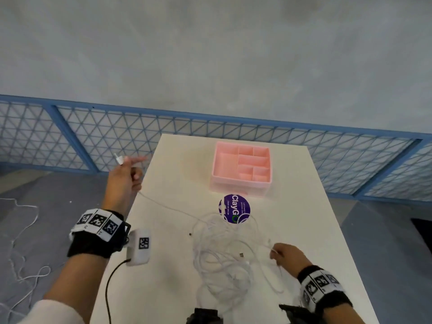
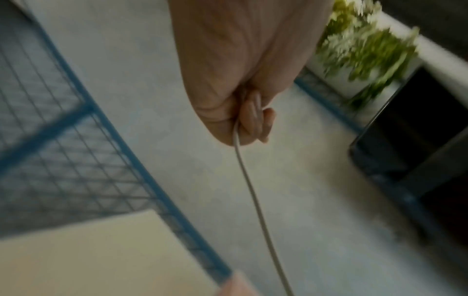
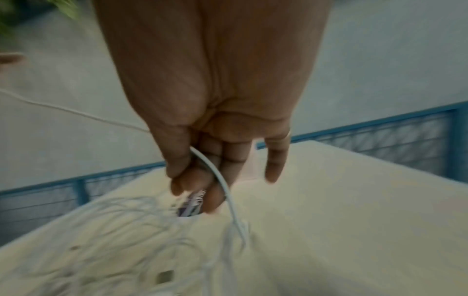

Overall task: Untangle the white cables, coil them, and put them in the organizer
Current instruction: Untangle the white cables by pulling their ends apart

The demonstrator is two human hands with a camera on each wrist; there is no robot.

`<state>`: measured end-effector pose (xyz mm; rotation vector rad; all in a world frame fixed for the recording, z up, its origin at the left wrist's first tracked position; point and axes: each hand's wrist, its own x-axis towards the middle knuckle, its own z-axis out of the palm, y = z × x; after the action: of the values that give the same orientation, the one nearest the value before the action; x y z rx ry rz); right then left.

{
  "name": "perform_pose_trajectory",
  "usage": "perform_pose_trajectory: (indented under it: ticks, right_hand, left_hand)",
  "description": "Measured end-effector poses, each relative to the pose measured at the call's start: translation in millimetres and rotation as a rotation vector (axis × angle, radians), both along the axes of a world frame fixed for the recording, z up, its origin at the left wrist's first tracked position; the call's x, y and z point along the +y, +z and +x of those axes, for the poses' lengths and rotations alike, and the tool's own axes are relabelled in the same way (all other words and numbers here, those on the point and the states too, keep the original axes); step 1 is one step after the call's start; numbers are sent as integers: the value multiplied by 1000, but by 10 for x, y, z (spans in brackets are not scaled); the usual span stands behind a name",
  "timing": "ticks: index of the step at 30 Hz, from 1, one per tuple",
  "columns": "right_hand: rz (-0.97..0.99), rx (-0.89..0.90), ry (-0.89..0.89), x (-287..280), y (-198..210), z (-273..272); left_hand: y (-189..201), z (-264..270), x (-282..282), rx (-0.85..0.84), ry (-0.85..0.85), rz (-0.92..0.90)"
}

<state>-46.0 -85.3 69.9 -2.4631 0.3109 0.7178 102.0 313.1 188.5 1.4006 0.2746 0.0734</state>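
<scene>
A tangle of white cables (image 1: 222, 256) lies on the white table (image 1: 163, 288), in front of the pink organizer (image 1: 242, 166). My left hand (image 1: 127, 174) is raised off the table's left edge and grips one white cable (image 2: 249, 184); its plug end (image 1: 117, 158) sticks up past my thumb. That strand (image 1: 168, 206) runs taut down into the tangle. My right hand (image 1: 286, 257) hovers at the tangle's right side and pinches another cable (image 3: 217, 176) between thumb and fingers, its little finger apart. The organizer's compartments show nothing inside.
A round purple sticker (image 1: 234, 208) sits between the organizer and the tangle. A blue mesh fence (image 1: 233, 127) stands behind the table. More white cord (image 1: 21, 242) trails on the floor at the left. A black lead (image 1: 109, 288) hangs from my left wrist unit.
</scene>
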Motion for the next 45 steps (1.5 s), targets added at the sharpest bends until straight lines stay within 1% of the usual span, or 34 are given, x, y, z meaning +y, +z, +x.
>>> perform_pose_trajectory:
  ticks: [2, 3, 4, 5, 6, 8, 9, 10, 13, 14, 15, 17, 19, 21, 22, 23, 25, 26, 28, 29, 31, 32, 33, 34, 35, 36, 37, 39, 40, 41, 42, 43, 44, 45]
  right_hand:
    - [-53, -31, -76, -251, 25, -34]
    - [-48, -76, -103, -300, 70, -9]
    - [-40, -153, -123, -283, 158, 40]
    - [-13, -248, -158, -228, 265, 102]
    - [56, -351, -207, -150, 397, 168]
    - [237, -527, -241, 68, 721, 298]
    - [300, -587, -199, 199, 894, 354]
    - [321, -634, -122, 327, 1069, 406]
    - [263, -752, 175, 592, 1455, 465]
    - [223, -811, 245, 617, 1541, 468]
    - [176, -883, 291, 611, 1597, 471]
    - [107, -969, 352, 579, 1664, 447]
    - [140, -932, 439, 576, 1602, 418]
    - [101, -823, 460, 629, 1468, 366]
    - [90, -770, 395, 634, 1383, 354]
    - [124, -734, 295, 624, 1333, 347]
    - [203, -721, 110, 530, 1250, 356]
    - [172, -713, 83, 469, 1209, 371]
    - [-50, -668, 143, 340, 1118, 402]
    - [-160, -657, 157, 278, 1058, 406]
    - [-319, -646, 116, 156, 907, 419]
    - [-366, -642, 69, 88, 840, 423]
    - [-397, -639, 14, 27, 806, 425]
    - [-406, -620, -49, -47, 773, 429]
    - [-384, -584, -112, -128, 758, 429]
    - [-325, -534, -174, -197, 759, 425]
    - [-239, -480, -221, -246, 767, 420]
    - [-113, -469, -269, -286, 765, 418]
    - [-106, -486, -274, -284, 748, 423]
    - [-129, -483, -264, -292, 719, 416]
    - [-181, -427, -237, -302, 675, 413]
    - [-261, -322, -189, -335, 610, 389]
    - [-352, -165, -128, -380, 519, 350]
    - [-436, 12, -66, -429, 409, 280]
  left_hand:
    - [-175, 46, 305, 46, 156, 107]
    - [-239, 37, 367, 78, 186, 192]
    - [-281, 12, 358, 102, 178, 297]
    - [-299, -12, 272, 103, 131, 399]
    - [-278, -48, 124, 81, 63, 465]
    - [-134, -175, -289, -3, -126, 451]
    - [-28, -262, -507, -83, -230, 453]
    - [87, -359, -729, -188, -342, 502]
    - [328, -622, -1308, -544, -637, 767]
    - [374, -687, -1445, -607, -702, 826]
    - [396, -714, -1529, -616, -755, 850]
    - [396, -713, -1562, -538, -817, 814]
    - [400, -682, -1504, -519, -829, 812]
    - [423, -660, -1429, -463, -842, 899]
    - [420, -640, -1389, -436, -844, 974]
    - [406, -621, -1339, -407, -844, 1039]
    - [368, -580, -1211, -360, -814, 1074]
    - [354, -569, -1128, -370, -776, 1074]
    - [317, -494, -946, -435, -621, 1094]
    - [306, -437, -845, -458, -511, 1029]
    - [331, -335, -643, -456, -224, 777]
    - [339, -292, -539, -405, -76, 680]
    - [340, -256, -443, -344, 60, 641]
    - [347, -245, -363, -279, 174, 633]
    - [310, -235, -279, -217, 244, 627]
    - [248, -222, -199, -162, 266, 629]
    - [187, -216, -140, -83, 237, 665]
    - [32, -209, -63, 116, 41, 822]
    - [-51, -221, -49, 182, -66, 885]
    - [-135, -253, -61, 212, -149, 908]
    - [-190, -300, -78, 211, -199, 900]
    - [-252, -350, -99, 193, -224, 857]
    - [-308, -393, -121, 166, -213, 759]
    - [-365, -433, -127, 158, -185, 614]
